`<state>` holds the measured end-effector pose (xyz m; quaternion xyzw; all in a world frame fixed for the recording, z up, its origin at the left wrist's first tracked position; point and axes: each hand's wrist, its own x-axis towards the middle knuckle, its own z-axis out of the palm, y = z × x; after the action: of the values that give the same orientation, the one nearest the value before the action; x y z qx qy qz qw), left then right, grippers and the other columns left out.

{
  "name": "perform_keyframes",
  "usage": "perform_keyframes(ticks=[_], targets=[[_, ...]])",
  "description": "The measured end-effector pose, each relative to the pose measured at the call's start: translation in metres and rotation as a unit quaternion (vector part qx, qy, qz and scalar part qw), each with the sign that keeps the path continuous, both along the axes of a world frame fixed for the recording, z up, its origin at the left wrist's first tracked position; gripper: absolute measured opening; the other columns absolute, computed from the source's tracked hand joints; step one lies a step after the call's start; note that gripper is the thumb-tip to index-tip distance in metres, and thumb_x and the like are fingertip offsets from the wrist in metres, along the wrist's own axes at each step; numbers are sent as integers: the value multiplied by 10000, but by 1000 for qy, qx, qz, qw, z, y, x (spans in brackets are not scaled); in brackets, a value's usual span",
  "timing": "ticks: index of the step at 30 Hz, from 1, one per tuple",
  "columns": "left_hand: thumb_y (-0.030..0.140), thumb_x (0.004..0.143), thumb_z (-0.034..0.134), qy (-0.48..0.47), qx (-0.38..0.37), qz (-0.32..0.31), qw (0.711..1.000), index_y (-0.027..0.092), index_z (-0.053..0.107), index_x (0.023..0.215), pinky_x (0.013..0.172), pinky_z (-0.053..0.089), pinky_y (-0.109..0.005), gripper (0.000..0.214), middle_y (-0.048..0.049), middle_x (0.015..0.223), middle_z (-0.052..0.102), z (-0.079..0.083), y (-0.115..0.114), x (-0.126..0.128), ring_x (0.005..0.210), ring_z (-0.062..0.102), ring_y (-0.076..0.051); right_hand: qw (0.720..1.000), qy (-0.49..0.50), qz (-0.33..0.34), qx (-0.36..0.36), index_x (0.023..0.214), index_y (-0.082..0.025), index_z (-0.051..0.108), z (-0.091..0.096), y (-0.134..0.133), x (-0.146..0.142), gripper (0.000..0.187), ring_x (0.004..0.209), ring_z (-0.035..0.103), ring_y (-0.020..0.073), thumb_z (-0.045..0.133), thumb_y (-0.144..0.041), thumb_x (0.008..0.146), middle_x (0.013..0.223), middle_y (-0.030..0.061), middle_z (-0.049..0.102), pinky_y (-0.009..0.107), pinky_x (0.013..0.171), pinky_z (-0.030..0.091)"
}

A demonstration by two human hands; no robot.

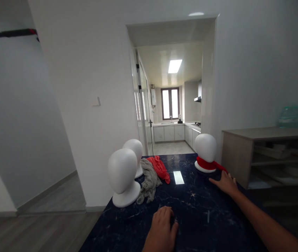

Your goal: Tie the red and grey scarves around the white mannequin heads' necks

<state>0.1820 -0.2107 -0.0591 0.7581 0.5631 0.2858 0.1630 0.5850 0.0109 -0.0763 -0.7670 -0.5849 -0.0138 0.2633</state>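
Red scarf point(204, 163) is circling the neck of R mannequin head point(205, 146) nr surface's point(191, 213) far R corner, tail slanting twd R edge. From R hand point(226, 183), the nearer one, wrap's lying far-left; thumb's standing apart, can't tell if fingers are pinching tail end. L hand's point(161, 227) sitting twd near edge, loosely curled, gripping nothing.

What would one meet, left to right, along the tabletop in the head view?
Nearest white mannequin head, grey cloth, rightmost white mannequin head with red cloth around its neck, right hand.
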Motion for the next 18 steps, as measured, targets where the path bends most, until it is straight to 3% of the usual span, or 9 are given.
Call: perform_keyframes(ticks=[3, 8, 10, 12, 15, 18], targets=[[321, 938, 577, -36, 27, 7, 999, 251, 672, 1171, 1173, 397, -436, 261, -90, 1345, 683, -2, -1, 0, 1307, 578, -287, 996, -72, 16, -48, 1566, 32, 418, -10, -44, -8, 1004, 1559, 316, 469, 510, -716, 903, 1645, 280, 422, 609, 1269, 222], [292, 862, 622, -158, 24, 32, 987, 222, 716, 1041, 1049, 486, -365, 213, -71, 1148, 753, 2, 13, -9, 1134, 679, -252, 992, -114, 12, -56, 1580, 28, 430, -17, -103, -35, 858, 1555, 320, 465, 415, -609, 1004, 1638, 254, 445, 566, 1270, 224], [284, 836, 636, -221, 27, 117, 968, 214, 714, 955, 970, 529, -332, 159, -50, 1012, 768, 8, 22, -22, 1014, 719, -235, 992, -119, 10, -47, 1569, 22, 453, -16, -120, -47, 806, 1541, 339, 471, 418, -568, 1020, 1620, 256, 468, 562, 1260, 233], [311, 832, 649, -262, 42, 242, 933, 189, 699, 1023, 913, 558, -332, 231, -62, 992, 763, 16, 28, -44, 956, 736, -240, 992, -121, 5, -34, 1549, 19, 483, -14, -134, -57, 761, 1517, 370, 480, 423, -536, 1031, 1583, 266, 506, 562, 1243, 246], [398, 877, 622, -272, 85, 382, 879, 84, 506, 1399, 998, 548, -428, 620, -204, 1277, 683, 28, 32, -88, 1167, 693, -328, 993, -121, 0, -9, 1507, 17, 529, -9, -149, -67, 695, 1445, 460, 474, 416, -493, 1048, 1482, 290, 584, 567, 1207, 278], [455, 798, 723, -246, 111, 453, 850, 54, 381, 1509, 1123, 476, -523, 885, -291, 1460, 567, 39, 36, -131, 1403, 543, -432, 994, -111, -9, 5, 1463, 13, 569, -5, -155, -73, 646, 1374, 527, 460, 426, -464, 1051, 1393, 304, 635, 572, 1182, 294]])
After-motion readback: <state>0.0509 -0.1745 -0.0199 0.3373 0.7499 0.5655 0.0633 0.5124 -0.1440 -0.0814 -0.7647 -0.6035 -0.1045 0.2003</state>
